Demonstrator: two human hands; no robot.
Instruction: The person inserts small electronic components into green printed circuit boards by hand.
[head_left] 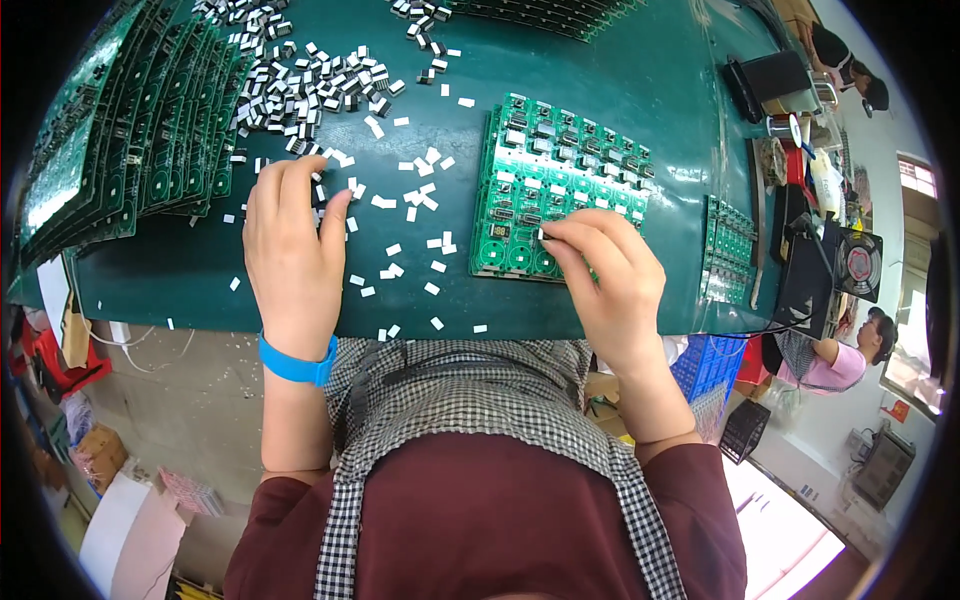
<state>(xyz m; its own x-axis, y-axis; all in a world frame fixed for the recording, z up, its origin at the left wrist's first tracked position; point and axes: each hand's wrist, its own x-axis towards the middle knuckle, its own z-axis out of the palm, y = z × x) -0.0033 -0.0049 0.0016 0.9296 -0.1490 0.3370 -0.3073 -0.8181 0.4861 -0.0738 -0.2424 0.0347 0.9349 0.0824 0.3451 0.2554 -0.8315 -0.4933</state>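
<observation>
My right hand (607,275) pinches a small white-faced block (543,235) between thumb and fingertips, over the near part of a green circuit board panel (520,185). The panel carries rows of small components and round outlines; a small digit display (500,231) sits at its near left. My left hand (293,240) rests palm down beside a pile of small black-and-white blocks (310,90). Its thumb and forefinger are apart, with a dark block near the fingertips that does not appear gripped. A blue band circles my left wrist.
Small white rectangular pieces (415,190) lie scattered over the green tabletop (420,290). Stacked circuit boards (150,120) lean at the left, with more boards (545,12) at the far edge. Another board (730,250) lies right, near a small fan (858,262). Two people are at right.
</observation>
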